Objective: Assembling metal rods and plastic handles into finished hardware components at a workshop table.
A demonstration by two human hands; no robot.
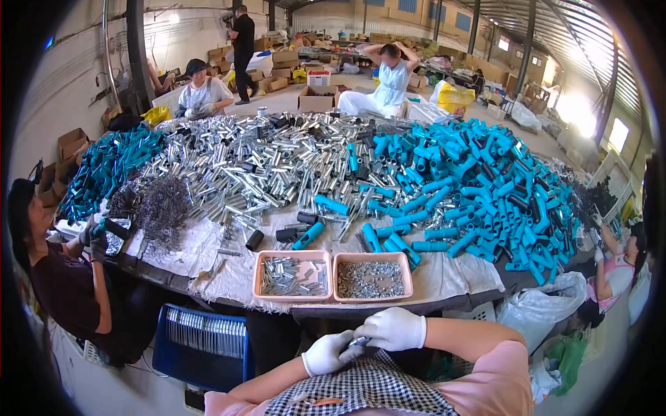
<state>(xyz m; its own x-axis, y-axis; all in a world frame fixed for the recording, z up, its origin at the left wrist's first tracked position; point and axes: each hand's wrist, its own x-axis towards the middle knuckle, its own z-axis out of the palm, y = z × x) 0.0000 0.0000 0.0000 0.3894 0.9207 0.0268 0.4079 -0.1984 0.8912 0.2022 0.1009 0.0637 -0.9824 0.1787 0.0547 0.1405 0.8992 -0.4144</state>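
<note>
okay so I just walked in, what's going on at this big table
A person in white gloves holds a small metal part between the left hand and right hand, close to the body at the table edge. Just ahead sit two pink trays, one of short metal pins, one of small screws. Beyond them lie heaps of silver metal tubes and blue plastic tubes. Other workers sit around the table.
</note>
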